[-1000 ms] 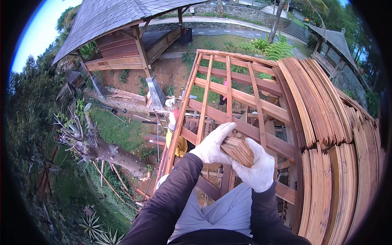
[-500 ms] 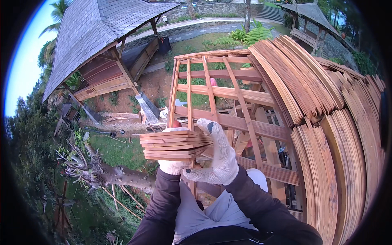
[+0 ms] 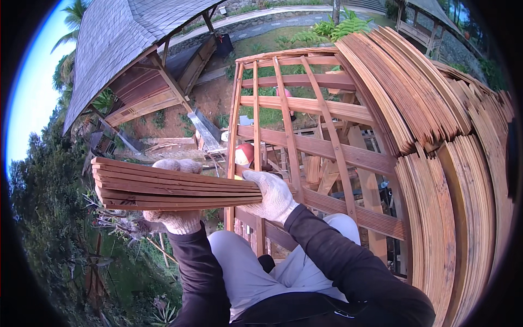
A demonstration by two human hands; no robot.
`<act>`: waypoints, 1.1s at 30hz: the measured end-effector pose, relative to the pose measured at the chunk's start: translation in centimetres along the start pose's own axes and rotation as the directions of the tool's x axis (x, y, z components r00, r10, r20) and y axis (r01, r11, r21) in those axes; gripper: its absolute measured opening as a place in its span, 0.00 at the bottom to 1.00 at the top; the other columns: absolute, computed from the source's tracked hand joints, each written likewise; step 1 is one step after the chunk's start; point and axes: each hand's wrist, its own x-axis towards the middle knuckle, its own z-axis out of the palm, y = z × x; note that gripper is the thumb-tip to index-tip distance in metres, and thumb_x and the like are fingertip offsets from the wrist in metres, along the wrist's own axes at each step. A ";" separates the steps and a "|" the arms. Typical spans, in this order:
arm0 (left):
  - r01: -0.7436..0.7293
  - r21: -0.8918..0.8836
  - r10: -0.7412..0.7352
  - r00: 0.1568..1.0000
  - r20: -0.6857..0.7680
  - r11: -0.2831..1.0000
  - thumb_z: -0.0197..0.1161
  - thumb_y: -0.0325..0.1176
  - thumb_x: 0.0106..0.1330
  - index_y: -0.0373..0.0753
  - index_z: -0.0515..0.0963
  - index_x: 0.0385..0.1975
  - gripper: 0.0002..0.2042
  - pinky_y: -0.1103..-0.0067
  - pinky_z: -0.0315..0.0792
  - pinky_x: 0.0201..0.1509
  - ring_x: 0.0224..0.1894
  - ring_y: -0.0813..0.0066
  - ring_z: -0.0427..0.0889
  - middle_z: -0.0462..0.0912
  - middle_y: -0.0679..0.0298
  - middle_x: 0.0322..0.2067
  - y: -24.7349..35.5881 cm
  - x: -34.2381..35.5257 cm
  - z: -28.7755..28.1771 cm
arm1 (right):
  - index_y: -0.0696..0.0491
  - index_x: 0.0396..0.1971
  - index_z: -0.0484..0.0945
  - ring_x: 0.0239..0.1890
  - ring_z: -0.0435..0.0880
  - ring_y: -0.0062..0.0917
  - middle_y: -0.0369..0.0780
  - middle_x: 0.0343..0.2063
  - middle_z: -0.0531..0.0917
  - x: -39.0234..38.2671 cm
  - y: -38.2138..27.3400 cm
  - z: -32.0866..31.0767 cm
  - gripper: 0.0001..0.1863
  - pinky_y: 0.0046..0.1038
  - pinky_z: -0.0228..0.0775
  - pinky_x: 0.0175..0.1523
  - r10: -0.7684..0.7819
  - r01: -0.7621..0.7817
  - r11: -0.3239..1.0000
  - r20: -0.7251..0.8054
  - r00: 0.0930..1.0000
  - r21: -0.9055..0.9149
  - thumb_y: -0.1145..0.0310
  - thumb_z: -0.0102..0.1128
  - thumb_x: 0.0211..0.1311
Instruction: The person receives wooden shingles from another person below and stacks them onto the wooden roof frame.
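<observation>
A thin bundle of reddish-brown wooden shingles (image 3: 171, 188) is held level, its long edges toward me. My left hand (image 3: 178, 220), in a whitish knitted glove, wraps it near the left end: fingers show above the bundle and the heel of the hand below. At the right, tapering end, my right hand (image 3: 272, 195), gloved likewise, is closed on the shingles with its thumb on top. Under and beyond the bundle runs an open roof frame of wooden battens (image 3: 286, 122) crossed over wider beams (image 3: 321, 150).
Large stacks of shingles (image 3: 403, 90) lie along the right of the frame. Below the gaps, a red helmet (image 3: 244, 154) shows near my hands. A shingled pavilion roof (image 3: 125, 41) stands at far left. Trees and a slope (image 3: 49, 218) drop away on the left.
The bundle has moved left and swung round, so its long side now shows. My right hand, spread beside it before, has closed on its right end.
</observation>
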 end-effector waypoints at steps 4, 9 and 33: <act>0.181 0.150 -0.141 0.960 -0.242 0.972 0.73 0.55 0.51 0.41 0.75 0.50 0.32 0.55 0.72 0.56 0.45 0.60 0.78 0.77 0.63 0.42 -3.9 2.1 -0.5 | 0.53 0.57 0.77 0.52 0.85 0.45 0.46 0.49 0.85 0.1 2.4 0.4 0.36 0.39 0.78 0.58 0.198 -0.197 0.980 -0.060 0.978 0.024 0.58 0.83 0.48; 0.174 0.109 -0.160 0.978 -0.131 0.979 0.71 0.63 0.53 0.36 0.75 0.57 0.40 0.50 0.72 0.60 0.46 0.51 0.80 0.80 0.59 0.43 -4.2 2.5 -2.9 | 0.53 0.54 0.77 0.49 0.85 0.46 0.46 0.46 0.85 0.1 2.9 1.2 0.34 0.39 0.78 0.55 0.165 -0.165 0.986 -0.067 0.984 0.001 0.58 0.83 0.48; 0.333 0.395 -0.336 0.940 -0.063 0.856 0.71 0.50 0.65 0.33 0.68 0.69 0.38 0.75 0.72 0.64 0.59 0.72 0.79 0.81 0.56 0.58 -14.4 1.1 -4.4 | 0.58 0.66 0.65 0.61 0.80 0.30 0.45 0.59 0.78 2.8 4.5 1.1 0.42 0.32 0.74 0.65 0.456 -0.431 0.862 -0.036 0.889 0.266 0.71 0.81 0.52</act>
